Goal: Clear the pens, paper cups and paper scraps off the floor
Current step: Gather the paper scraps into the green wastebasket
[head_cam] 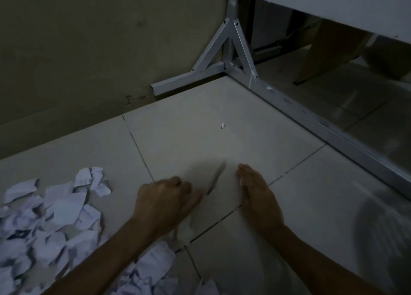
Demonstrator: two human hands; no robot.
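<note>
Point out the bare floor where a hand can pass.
Bare tile runs ahead of both hands, left hand and right hand, up to the metal frame, with one small scrap there. Crowded: paper scraps at left.

We see a heap of torn white paper scraps (55, 214) with dark print lying on the tiled floor at near left. One tiny white scrap (222, 125) lies alone, farther off, toward the centre.

Crumpled paper scraps (55, 212); glossy tile floor (311, 216); seemingly painted-metal frame (224, 49).
</note>
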